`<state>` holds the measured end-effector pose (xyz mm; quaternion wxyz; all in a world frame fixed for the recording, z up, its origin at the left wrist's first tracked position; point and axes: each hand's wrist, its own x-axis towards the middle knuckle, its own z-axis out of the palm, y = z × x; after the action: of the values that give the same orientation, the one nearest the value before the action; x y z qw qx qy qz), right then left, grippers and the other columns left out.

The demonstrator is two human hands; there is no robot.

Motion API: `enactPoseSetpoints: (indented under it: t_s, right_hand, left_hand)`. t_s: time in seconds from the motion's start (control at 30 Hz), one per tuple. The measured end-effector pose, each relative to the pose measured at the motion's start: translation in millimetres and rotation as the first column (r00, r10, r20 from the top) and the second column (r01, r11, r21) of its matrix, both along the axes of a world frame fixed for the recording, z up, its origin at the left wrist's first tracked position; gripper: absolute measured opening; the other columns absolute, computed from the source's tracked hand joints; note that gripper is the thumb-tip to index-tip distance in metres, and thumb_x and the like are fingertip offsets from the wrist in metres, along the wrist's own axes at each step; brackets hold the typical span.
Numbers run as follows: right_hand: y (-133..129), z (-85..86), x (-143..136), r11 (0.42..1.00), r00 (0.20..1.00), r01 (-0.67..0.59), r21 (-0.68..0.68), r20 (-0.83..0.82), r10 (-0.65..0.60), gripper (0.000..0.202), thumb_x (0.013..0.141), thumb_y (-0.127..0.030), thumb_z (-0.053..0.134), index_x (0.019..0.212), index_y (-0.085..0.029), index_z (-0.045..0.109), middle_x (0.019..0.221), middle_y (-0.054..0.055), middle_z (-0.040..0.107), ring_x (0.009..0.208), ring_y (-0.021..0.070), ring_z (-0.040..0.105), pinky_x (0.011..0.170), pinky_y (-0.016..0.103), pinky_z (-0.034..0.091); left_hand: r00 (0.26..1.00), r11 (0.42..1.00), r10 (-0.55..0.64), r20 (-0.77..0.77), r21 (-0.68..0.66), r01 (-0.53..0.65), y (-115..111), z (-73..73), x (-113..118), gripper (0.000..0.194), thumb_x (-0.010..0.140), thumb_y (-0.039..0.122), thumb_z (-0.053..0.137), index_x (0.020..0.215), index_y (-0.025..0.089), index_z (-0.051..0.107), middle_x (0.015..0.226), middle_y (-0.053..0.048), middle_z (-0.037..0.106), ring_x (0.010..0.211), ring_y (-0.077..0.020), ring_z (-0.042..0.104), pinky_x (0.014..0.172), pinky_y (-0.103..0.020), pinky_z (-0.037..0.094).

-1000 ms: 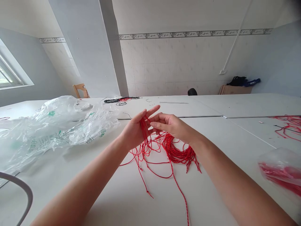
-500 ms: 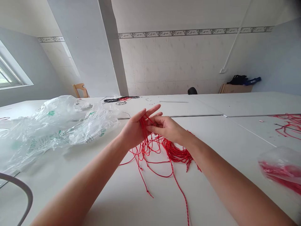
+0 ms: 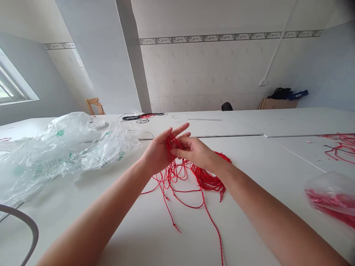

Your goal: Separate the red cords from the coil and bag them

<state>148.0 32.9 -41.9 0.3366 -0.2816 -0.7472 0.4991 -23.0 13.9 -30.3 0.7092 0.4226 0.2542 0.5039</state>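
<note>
Red cords [image 3: 168, 145] run across the palm of my left hand [image 3: 156, 153], pinned near its thumb, with some fingers stretched out. My right hand [image 3: 195, 150] pinches part of the same cords, its fingertips against the left palm; the exact grip is partly hidden. Loose ends and loops [image 3: 177, 173] hang from the hands onto the white table [image 3: 133, 225]. A thicker bundle of red twisted cord [image 3: 209, 177] lies just under my right wrist. One long strand [image 3: 213, 221] trails toward the near edge.
Crumpled clear plastic bags [image 3: 74, 144] cover the left of the table. Black cords [image 3: 138, 118] lie at the back. On the right are a clear bag with red contents [image 3: 332, 201] and more red cords [image 3: 342, 146]. A grey curved tube [image 3: 30, 225] stands at the near left.
My right hand has shifted slightly left against the left palm, drawing the red cords across it. More of the bundle shows beside my right wrist. The left hand has barely moved.
</note>
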Motion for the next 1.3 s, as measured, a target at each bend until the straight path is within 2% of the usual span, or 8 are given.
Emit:
enactPoseSetpoints:
  t_s: [0.27,0.5,0.73,0.87,1.0,1.17,1.23,1.3]
  right_hand:
    - [3,1.9,2,0.997,0.991,-0.007,-0.077,-0.131,-0.003,0.012,0.098,-0.034,0.064,0.098,-0.023,0.067,0.112,0.005,0.067,0.105,0.0203,0.066,0.098,0.039,0.052]
    - [2,-2.7,-2,0.992,0.996,-0.043,-0.122,-0.081,0.033,0.025,0.091,-0.040,0.076,0.106,-0.024,0.064,0.106,0.006,0.071,0.106,0.0246,0.067,0.099,0.046,0.053]
    - [4,-0.6,2,0.991,0.991,-0.039,-0.126,-0.128,0.022,0.023,0.093,-0.041,0.074,0.106,-0.025,0.065,0.107,0.005,0.070,0.103,0.0229,0.066,0.098,0.045,0.052]
    - [-2,1.7,0,0.992,0.996,-0.061,-0.111,-0.074,0.053,0.026,0.090,-0.047,0.077,0.102,-0.025,0.068,0.108,0.006,0.068,0.109,0.0260,0.064,0.096,0.046,0.052]
    - [-6,0.6,-6,0.998,1.000,-0.022,-0.053,-0.006,0.022,0.017,0.091,-0.041,0.074,0.095,-0.026,0.068,0.095,0.004,0.066,0.096,0.0243,0.063,0.083,0.042,0.052]
    - [1,3.4,4,0.997,0.998,0.064,0.042,-0.004,-0.064,0.026,0.092,-0.047,0.072,0.101,-0.023,0.065,0.105,0.005,0.068,0.095,0.0202,0.062,0.082,0.036,0.050]
    - [7,5.4,13,0.984,0.990,0.139,0.108,-0.001,-0.140,0.030,0.093,-0.050,0.071,0.105,-0.023,0.066,0.114,0.006,0.070,0.101,0.0199,0.063,0.085,0.034,0.050]
    - [12,5.3,21,0.969,0.979,0.187,0.163,0.050,-0.197,0.028,0.095,-0.050,0.067,0.103,-0.023,0.066,0.113,0.006,0.071,0.099,0.0194,0.064,0.083,0.033,0.050]
  left_hand:
    - [1.000,1.000,0.024,-0.014,0.013,-0.023,-1,4.2,0,0.042,0.105,0.039,0.053,0.134,0.019,0.075,0.083,-0.008,0.071,0.079,-0.0192,0.064,0.081,-0.031,0.052]
    - [0.999,1.000,0.015,-0.029,0.006,-0.015,2,0.1,-4,0.043,0.101,0.044,0.061,0.136,0.023,0.074,0.128,-0.013,0.073,0.105,-0.0254,0.069,0.088,-0.035,0.053]
    - [0.999,0.999,0.011,-0.052,0.053,-0.008,1,2.5,-3,0.043,0.104,0.043,0.055,0.136,0.023,0.074,0.120,-0.013,0.074,0.090,-0.0223,0.069,0.083,-0.037,0.053]
    - [0.998,0.999,0.013,-0.058,0.037,-0.011,2,-0.3,-4,0.043,0.100,0.047,0.062,0.134,0.024,0.075,0.127,-0.012,0.073,0.104,-0.0256,0.069,0.087,-0.036,0.053]
    - [0.994,0.998,0.058,-0.090,0.002,-0.058,5,-2.0,-2,0.041,0.103,0.047,0.057,0.131,0.024,0.077,0.129,-0.011,0.074,0.122,-0.0281,0.064,0.096,-0.037,0.052]
    - [0.972,0.966,0.230,-0.041,0.132,-0.223,-5,28.1,-14,0.040,0.107,0.040,0.047,0.127,0.021,0.076,0.123,-0.011,0.076,0.130,-0.0299,0.061,0.103,-0.042,0.051]
    - [0.918,0.892,0.394,0.045,0.221,-0.394,-16,50.1,-27,0.037,0.107,0.036,0.044,0.123,0.020,0.074,0.121,-0.009,0.076,0.129,-0.0279,0.062,0.106,-0.043,0.051]
    - [0.824,0.770,0.537,0.180,0.294,-0.566,-31,70.8,-40,0.038,0.109,0.031,0.038,0.119,0.018,0.072,0.114,-0.007,0.077,0.119,-0.0215,0.067,0.105,-0.040,0.052]
